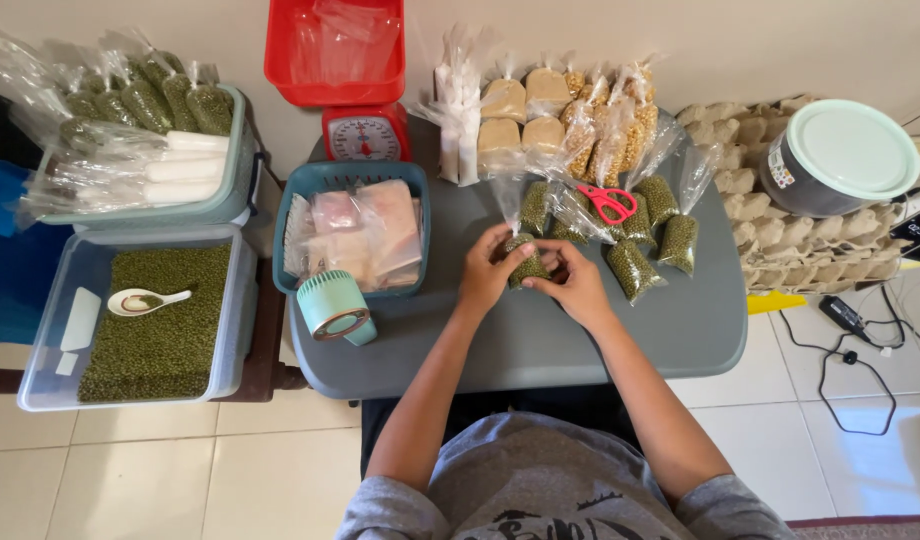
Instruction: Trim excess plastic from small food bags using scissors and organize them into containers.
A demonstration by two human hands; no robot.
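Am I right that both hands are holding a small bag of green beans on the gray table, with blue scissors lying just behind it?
Not quite: the scissors have red handles, not blue, as the head view shows. The left hand and right hand do hold the small bag of green beans over the gray table.

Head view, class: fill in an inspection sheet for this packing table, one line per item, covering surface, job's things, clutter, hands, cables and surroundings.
Surface: grey table, back half crowded, front bare.
Job's things: small bag of green beans held over the table; filled bean bags lie beside it.
Clutter: red-handled scissors on the bags; teal basket of packets; small teal fan; red scale.
Hands: left hand and right hand both grip the small bag.
Cables: black cable loops on the floor tiles at right.
Surroundings: clear tub of loose beans with a spoon; lidded pot on egg trays.
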